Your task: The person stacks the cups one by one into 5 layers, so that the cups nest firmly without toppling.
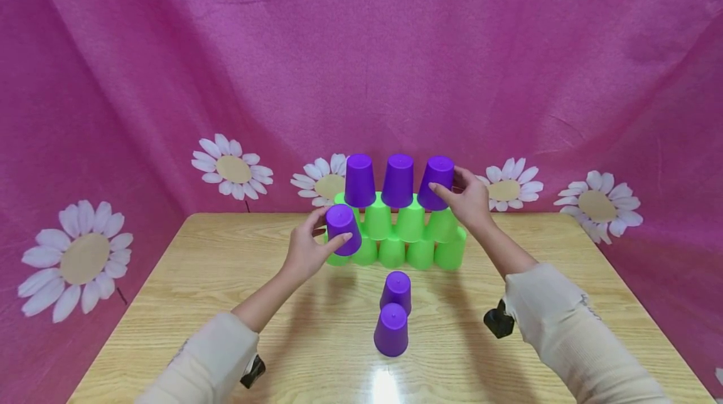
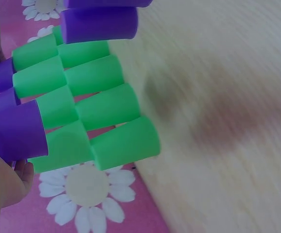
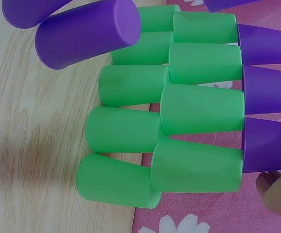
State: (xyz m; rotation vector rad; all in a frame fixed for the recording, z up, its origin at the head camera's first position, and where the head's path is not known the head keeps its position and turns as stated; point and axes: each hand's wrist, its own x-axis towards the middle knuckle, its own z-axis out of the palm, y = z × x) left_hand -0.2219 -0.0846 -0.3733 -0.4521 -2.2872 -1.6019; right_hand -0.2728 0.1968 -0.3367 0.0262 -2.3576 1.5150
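Observation:
Green upside-down cups (image 1: pixel 392 253) stand stacked in two rows at the back of the table. Three purple cups form a third row on them: a left one (image 1: pixel 359 181), a middle one (image 1: pixel 398 181) and a right one (image 1: pixel 437 179). My right hand (image 1: pixel 473 203) grips the right one between thumb and fingers; in the right wrist view this cup (image 3: pixel 267 145) meets the top of a green cup (image 3: pixel 197 165). My left hand (image 1: pixel 305 250) holds another purple cup (image 1: pixel 342 231), mouth down and slightly tilted, in front of the stack's left end.
Two more purple cups, a nearer one (image 1: pixel 391 330) and a farther one (image 1: pixel 396 291), stand upside down on the wooden table (image 1: pixel 316 354) before the stack. A pink cloth (image 1: pixel 361 65) with white flowers hangs behind the table and at its sides.

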